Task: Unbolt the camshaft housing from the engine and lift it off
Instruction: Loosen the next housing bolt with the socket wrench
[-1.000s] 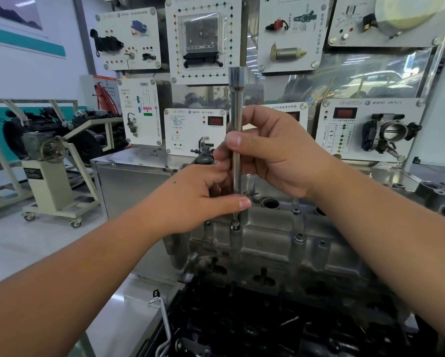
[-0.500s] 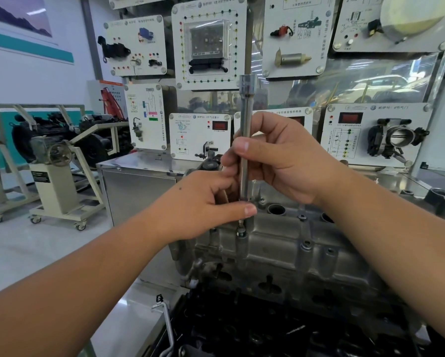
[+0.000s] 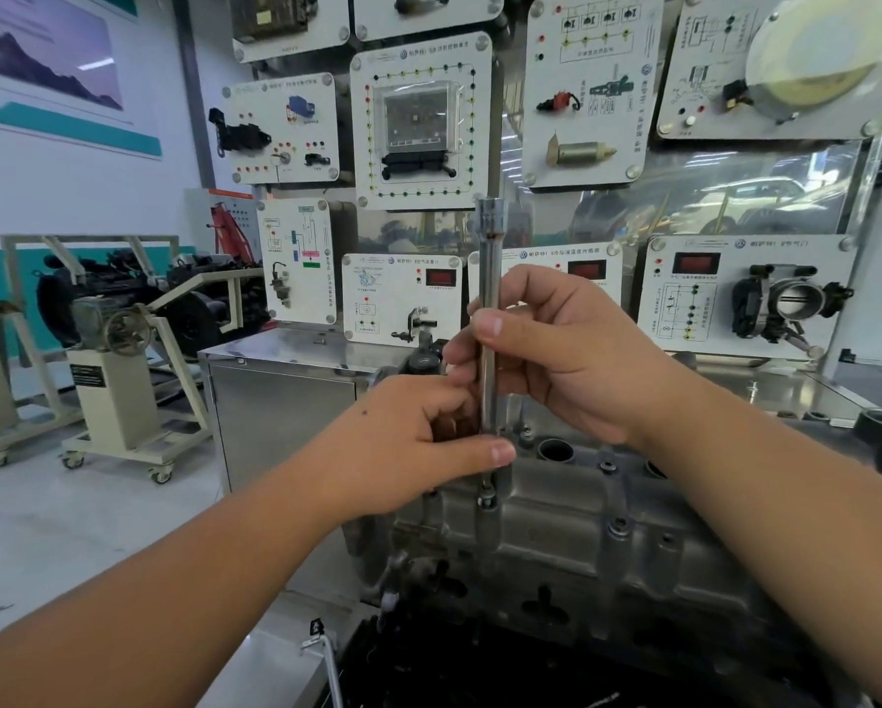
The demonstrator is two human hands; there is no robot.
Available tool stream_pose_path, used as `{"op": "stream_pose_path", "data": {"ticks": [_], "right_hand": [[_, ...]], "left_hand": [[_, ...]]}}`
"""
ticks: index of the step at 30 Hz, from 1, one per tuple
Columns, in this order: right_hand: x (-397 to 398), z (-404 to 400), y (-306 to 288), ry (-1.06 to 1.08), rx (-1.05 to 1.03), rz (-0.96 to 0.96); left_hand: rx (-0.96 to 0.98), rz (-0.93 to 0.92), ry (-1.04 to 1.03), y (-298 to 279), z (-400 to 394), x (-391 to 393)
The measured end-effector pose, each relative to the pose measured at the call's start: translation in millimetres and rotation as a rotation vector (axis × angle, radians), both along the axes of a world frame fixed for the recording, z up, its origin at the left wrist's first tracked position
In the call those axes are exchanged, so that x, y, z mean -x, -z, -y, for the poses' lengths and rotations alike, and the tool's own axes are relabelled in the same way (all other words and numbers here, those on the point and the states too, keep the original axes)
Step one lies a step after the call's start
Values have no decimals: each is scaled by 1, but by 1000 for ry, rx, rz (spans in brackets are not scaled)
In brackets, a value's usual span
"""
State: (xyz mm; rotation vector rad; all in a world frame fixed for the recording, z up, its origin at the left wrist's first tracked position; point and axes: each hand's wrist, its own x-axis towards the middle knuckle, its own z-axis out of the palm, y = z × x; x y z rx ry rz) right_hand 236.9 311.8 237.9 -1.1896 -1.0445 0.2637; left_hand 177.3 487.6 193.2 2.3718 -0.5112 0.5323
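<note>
Both the left hand [image 3: 418, 442] and right hand [image 3: 556, 350] pinch the upright extension bar [image 3: 490, 319], probably to spin a bolt [image 3: 487, 498] out of the housing [image 3: 556, 534].

From where I sit, my left hand [image 3: 418, 442] covers the lower stretch of the extension bar [image 3: 490, 309], so I cannot see how its fingers lie behind it, and the tip of the bar over the bolt [image 3: 487, 498] is too small and dark for me to tell whether it sits fully on the head. My right hand [image 3: 556, 350] hides the middle of the bar, and both forearms blot out much of the camshaft housing [image 3: 582, 544], whose right end runs behind my arm. The printing on the wall panels [image 3: 421, 120] is too fine to read, and the dark engine [image 3: 479, 666] below is cut off by the bottom edge.
</note>
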Motion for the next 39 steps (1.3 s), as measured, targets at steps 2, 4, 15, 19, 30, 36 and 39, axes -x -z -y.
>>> {"op": "stream_pose_path", "data": {"ticks": [2, 4, 15, 19, 30, 36, 39], "right_hand": [[-1, 1, -1, -5, 18, 8], [0, 1, -3, -19, 40, 2], [3, 0, -2, 2, 10, 16], [0, 2, -2, -40, 51, 2], [-2, 2, -1, -18, 35, 29], [-2, 4, -3, -84, 66, -11], [-1, 1, -1, -52, 50, -3]], "left_hand": [[-7, -2, 8, -1, -1, 0], [-14, -17, 18, -2, -1, 1], [0, -11, 6, -1, 1, 2], [-25, -39, 8, -2, 0, 0], [-3, -15, 5, -2, 2, 3], [-28, -2, 4, -3, 3, 3], [-32, -3, 15, -3, 2, 0]]}}
